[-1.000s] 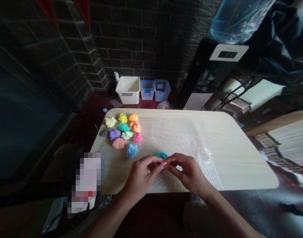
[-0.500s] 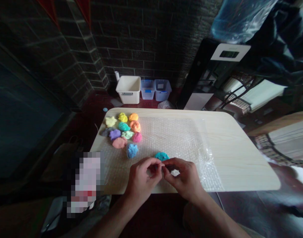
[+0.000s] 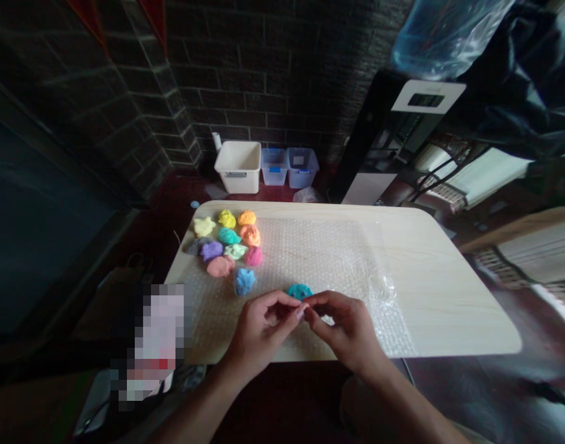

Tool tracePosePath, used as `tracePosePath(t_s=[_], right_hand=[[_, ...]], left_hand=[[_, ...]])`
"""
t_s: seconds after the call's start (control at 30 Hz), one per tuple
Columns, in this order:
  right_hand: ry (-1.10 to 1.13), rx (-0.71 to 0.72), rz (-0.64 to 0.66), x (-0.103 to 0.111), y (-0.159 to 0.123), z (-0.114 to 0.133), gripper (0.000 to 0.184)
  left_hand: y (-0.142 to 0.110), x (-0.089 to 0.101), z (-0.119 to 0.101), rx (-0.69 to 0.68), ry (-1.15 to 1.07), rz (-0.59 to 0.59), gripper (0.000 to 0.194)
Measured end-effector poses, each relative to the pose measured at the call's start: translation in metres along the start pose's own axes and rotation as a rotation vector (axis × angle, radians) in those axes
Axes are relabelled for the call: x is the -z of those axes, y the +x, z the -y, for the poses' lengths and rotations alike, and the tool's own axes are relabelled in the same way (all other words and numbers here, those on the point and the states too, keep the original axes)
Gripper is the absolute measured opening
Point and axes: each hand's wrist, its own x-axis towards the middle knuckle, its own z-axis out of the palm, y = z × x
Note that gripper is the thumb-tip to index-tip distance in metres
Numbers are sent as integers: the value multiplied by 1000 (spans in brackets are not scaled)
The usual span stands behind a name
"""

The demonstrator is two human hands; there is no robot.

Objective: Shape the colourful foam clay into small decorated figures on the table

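Observation:
My left hand (image 3: 262,325) and my right hand (image 3: 345,328) meet above the near side of the table, thumbs and index fingers pinched together. Whatever lies between the fingertips is too small and too covered to name. Just beyond them a teal disc of modelling clay (image 3: 299,290), with small dark spots on it, lies on the bubble wrap (image 3: 319,253); the fingers cover its near edge. Left of the hands sits a blue clay lump (image 3: 244,281). Behind it are several more lumps, among them a salmon one (image 3: 220,266), a pink one (image 3: 253,256) and a purple one (image 3: 212,250).
The pale wooden table (image 3: 442,277) has rounded corners. On the floor past its far edge stand a white basket (image 3: 238,169) and two clear bins, one of them the right-hand bin (image 3: 302,169). A water dispenser (image 3: 372,135) rises at the back right.
My left thumb has shifted slightly up and right against the right fingertips. Both hands stay pinched together in nearly the same place. The view has moved a little; the clay lies as before.

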Motion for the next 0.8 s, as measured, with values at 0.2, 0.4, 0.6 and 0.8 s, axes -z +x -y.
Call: tracePosePath(t_s=[0.2, 0.4, 0.6, 0.8], right_hand=[[109, -28, -44, -1, 0, -2, 18], [94, 0, 21, 2, -1, 3, 15], [-130, 168, 7, 5, 0, 10, 15], [-157, 243, 35, 4, -1, 13, 19]], left_hand=[[2, -2, -5, 96, -158, -2, 26], [3, -3, -6, 240, -354, -33, 28], [4, -5, -3, 328, -502, -54, 29], [1, -5, -6, 349, -520, -78, 28]])
